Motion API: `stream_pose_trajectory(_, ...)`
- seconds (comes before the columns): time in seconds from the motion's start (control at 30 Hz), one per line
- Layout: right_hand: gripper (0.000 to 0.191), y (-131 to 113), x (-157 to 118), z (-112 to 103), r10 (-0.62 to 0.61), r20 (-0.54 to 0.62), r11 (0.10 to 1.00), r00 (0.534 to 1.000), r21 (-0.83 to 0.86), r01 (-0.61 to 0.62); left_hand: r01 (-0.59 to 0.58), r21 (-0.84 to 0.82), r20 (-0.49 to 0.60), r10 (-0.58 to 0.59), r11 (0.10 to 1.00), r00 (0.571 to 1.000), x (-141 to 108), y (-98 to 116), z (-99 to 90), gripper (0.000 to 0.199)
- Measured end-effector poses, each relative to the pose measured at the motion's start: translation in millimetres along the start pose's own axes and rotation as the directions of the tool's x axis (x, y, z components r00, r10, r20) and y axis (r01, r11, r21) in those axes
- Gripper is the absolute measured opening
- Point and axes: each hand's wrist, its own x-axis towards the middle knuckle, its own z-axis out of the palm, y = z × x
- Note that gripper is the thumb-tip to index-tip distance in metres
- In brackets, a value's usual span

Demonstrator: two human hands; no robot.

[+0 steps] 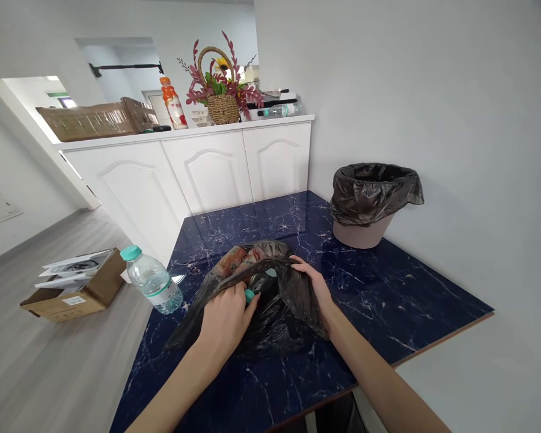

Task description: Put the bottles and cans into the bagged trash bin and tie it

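A black plastic bag [265, 328] lies on the blue marble-patterned table, its mouth facing me. Crumpled orange and red wrappers [237, 261] show through its thin film. My left hand [225, 316] reaches into the mouth, its fingers closed around a bottle's teal cap [249, 295]; the rest of that bottle is mostly hidden in the bag. On the right side of the mouth, my right hand [313, 281] pinches the bag's edge and holds it up. A clear water bottle [155, 282] with a teal cap stands left of the bag.
A pink bin [363, 233] with a black liner stands at the table's back right, by the wall. Behind the table, a white cabinet [207, 174] bears a flower basket [224, 109], an orange-capped bottle [174, 105] and a cardboard box [90, 120]. Another box [90, 299] sits on the floor.
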Motion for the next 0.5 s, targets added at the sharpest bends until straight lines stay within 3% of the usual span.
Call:
stream_pose_trajectory(0.1, 0.050, 1.9, 1.1, -1.4, 0.014, -0.001, 1.000, 1.000, 0.012, -0.014, -0.012, 0.028, -0.047, 0.014, 1.000, 0.999, -4.2, -5.8, -13.0, 0.030)
stream_pose_trajectory(0.2, 0.050, 2.9, 1.8, -1.0, 0.007, -0.004, 1.000, 1.000, 0.030, -0.007, -0.087, -0.026, -0.234, 0.079, 0.996, 0.969, -8.3, -11.4, -24.5, 0.029)
stream_pose_trajectory(0.33, 0.047, 2.5, 1.4, -0.3, -0.006, -0.011, 0.999, 1.000, 0.045, 0.006, -0.292, -0.156, -0.548, 0.163, 0.944, 0.820, -15.9, -15.1, -43.4, 0.023)
stream_pose_trajectory(0.4, 0.047, 2.4, 1.3, -1.1, -0.006, -0.029, 0.999, 1.000, 0.048, 0.008, -0.337, -0.250, -0.628, 0.113, 0.908, 0.770, -23.7, -15.8, -57.3, 0.020)
stream_pose_trajectory(0.5, 0.045, 2.8, 2.9, -3.7, -0.007, -0.068, 0.999, 0.998, 0.053, 0.010, -0.303, -0.356, -0.704, -0.040, 0.884, 0.709, -41.3, -18.6, -81.3, 0.016)
